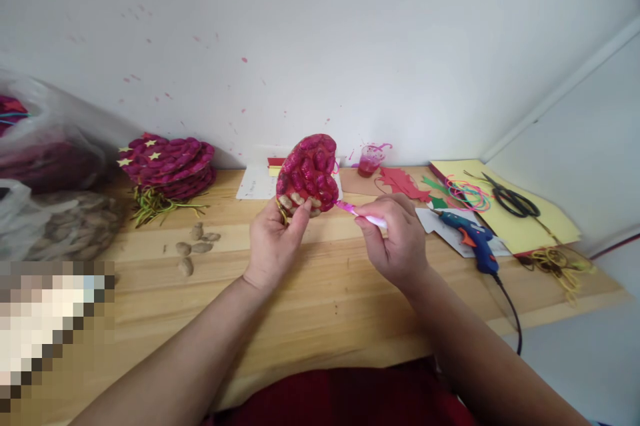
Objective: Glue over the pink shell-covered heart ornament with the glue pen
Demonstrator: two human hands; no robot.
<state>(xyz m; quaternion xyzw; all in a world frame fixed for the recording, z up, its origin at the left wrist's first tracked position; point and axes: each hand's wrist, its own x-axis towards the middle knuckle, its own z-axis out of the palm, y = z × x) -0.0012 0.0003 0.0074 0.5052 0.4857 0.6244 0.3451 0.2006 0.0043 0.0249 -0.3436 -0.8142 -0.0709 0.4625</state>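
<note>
My left hand (pixel 277 239) grips the lower left edge of a peanut-covered craft piece (pixel 307 169), thumb in front, holding it upright above the table. Most of its peanuts are glossy magenta; a few along the bottom are bare tan. In my right hand (pixel 397 236) is a paintbrush (pixel 370 218) with a white handle, pinched between thumb and fingers. Its magenta-coated bristles meet the lower right edge of the piece. Behind, against the wall, stands a clear plastic cup (pixel 369 163) of magenta paint.
Finished-looking magenta peanut pieces (pixel 173 163) are stacked at left, near loose peanuts (pixel 200 246) and a bag of peanuts (pixel 75 226). On the right lie a blue glue gun (pixel 470 236) with its cord, black scissors (pixel 513 199), yellow paper (pixel 545 219), coloured string (pixel 467 194) and red paper cutouts (pixel 403 184).
</note>
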